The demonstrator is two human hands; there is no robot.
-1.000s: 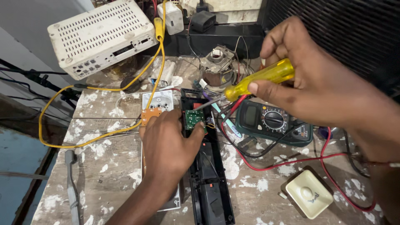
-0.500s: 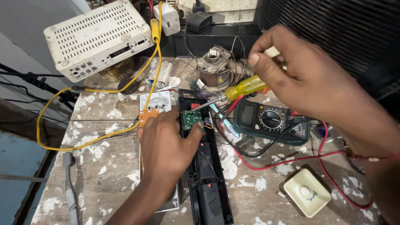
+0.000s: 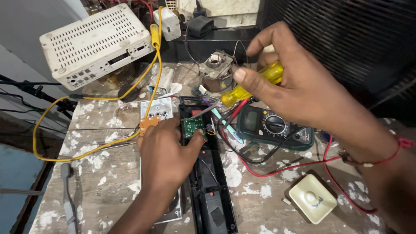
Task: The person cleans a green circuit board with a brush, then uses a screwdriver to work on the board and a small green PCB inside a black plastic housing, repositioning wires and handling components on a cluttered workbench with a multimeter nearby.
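Observation:
My left hand (image 3: 167,154) presses down on a small green circuit board (image 3: 193,126) that sits in a long black plastic housing (image 3: 210,190) on the workbench. Its thumb and fingers pinch the board's edge. My right hand (image 3: 299,89) grips a yellow-handled screwdriver (image 3: 249,84), and the metal shaft slants down-left with its tip just above the green board. A small orange board (image 3: 149,122) lies beside my left knuckles on a white panel (image 3: 157,108).
A dark green multimeter (image 3: 271,127) with red and black leads lies right of the housing. A white perforated box (image 3: 93,43) and a yellow cable (image 3: 86,145) are at the back left. A cream switch (image 3: 311,198) sits at front right. A small transformer (image 3: 216,69) stands behind.
My right hand has shifted along the screwdriver handle, now wrapping it more closely, and the handle has swung lower toward the board. My left hand has stayed on the green board.

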